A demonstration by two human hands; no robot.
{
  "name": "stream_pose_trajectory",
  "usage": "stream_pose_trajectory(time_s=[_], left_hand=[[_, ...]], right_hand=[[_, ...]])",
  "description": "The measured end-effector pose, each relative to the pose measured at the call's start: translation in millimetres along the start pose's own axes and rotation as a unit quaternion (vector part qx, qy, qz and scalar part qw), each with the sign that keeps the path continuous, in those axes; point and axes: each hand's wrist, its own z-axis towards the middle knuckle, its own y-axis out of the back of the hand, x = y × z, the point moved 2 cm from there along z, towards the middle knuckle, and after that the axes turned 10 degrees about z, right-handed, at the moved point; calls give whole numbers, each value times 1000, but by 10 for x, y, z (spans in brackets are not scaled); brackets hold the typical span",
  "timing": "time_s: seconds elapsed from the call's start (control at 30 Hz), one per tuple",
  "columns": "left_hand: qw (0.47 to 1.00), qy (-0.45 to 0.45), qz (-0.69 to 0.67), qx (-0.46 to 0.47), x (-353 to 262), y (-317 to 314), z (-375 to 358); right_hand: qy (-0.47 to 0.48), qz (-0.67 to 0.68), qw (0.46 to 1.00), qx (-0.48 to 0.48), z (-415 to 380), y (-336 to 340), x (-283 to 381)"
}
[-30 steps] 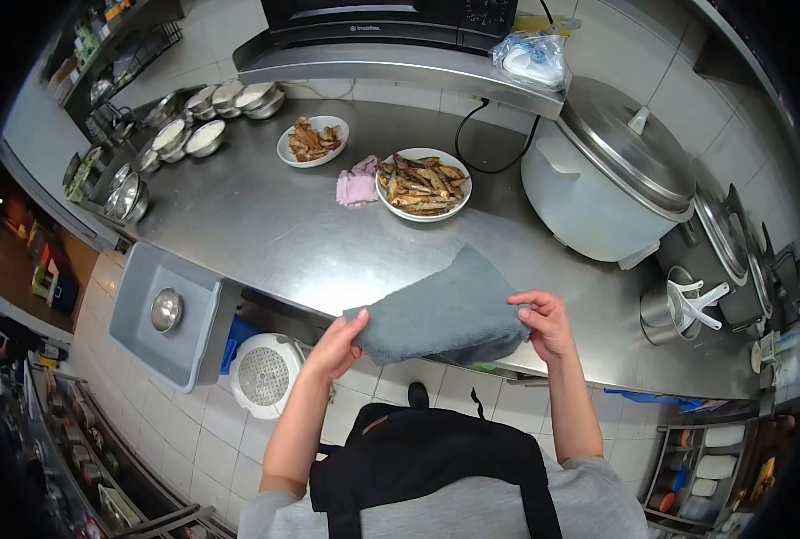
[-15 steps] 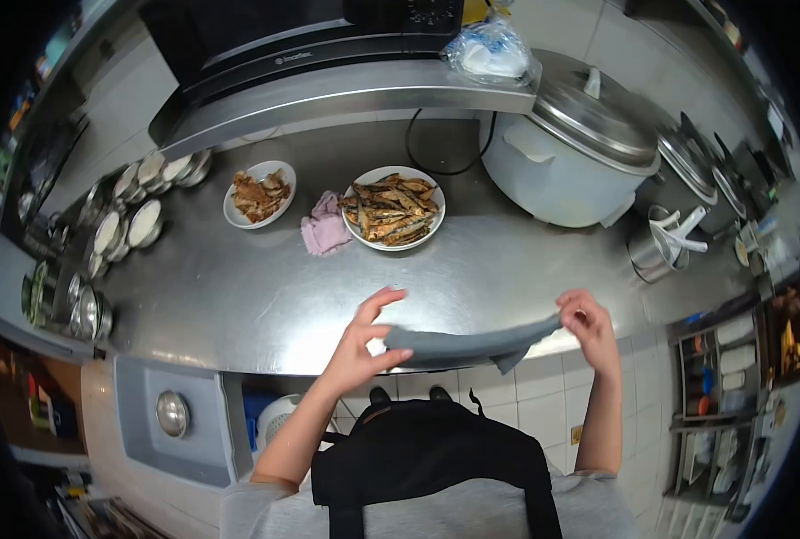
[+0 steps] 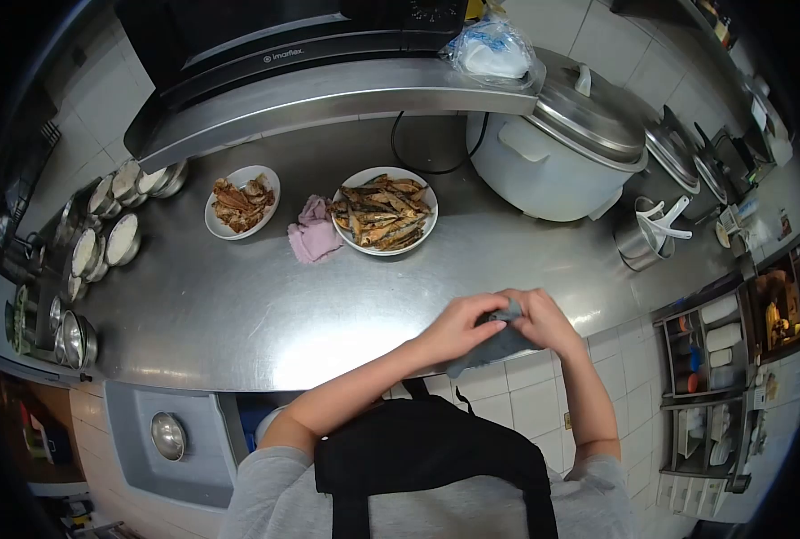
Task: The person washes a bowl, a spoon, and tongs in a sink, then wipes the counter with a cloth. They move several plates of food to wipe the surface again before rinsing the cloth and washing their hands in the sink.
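"Head view: what is showing closest?" one is asking.

"A black apron [image 3: 431, 449] is covering a grey shirt [image 3: 283, 485]," the other is saying. "Just past it, the left hand [image 3: 465, 328] and the right hand [image 3: 545, 322] are coming close together. Both are pinching the grey cloth [image 3: 490, 348]."

"Where is that cloth hanging?"

"It is dangling from the fingers, by the near edge of the shiny counter [image 3: 211, 314]. The fingers are hiding its top part. Down on the left, a grey tub [image 3: 193, 476] is holding a round metal bowl [image 3: 168, 437]."

"And what is sitting farther away?"

"A pink cloth [image 3: 315, 235] is lying crumpled just beside a white bowl [image 3: 430, 235]. Lots of little brown fish [image 3: 385, 211] are filling that bowl. To the left, a smaller white dish [image 3: 211, 220] is holding crispy brown bits [image 3: 241, 202]. More to the left, small silver bowls [image 3: 123, 241] are holding something white. On the right, white ladles [image 3: 669, 223] are leaning in a metal pot [image 3: 636, 247]."

"What is standing at the back?"

"A huge white cooker [image 3: 544, 175] is wearing a silver lid [image 3: 602, 112]. Above the counter, a metal shelf [image 3: 328, 101] is holding up a black oven [image 3: 265, 45] and a see-through bag [image 3: 492, 54]."
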Motion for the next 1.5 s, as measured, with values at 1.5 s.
stream_pose_trajectory(time_s=[1.5], left_hand=[[772, 400, -265, -417, 847, 1619, -817]], right_hand=[[-167, -205, 911, -316, 3395, -534, -1805]])
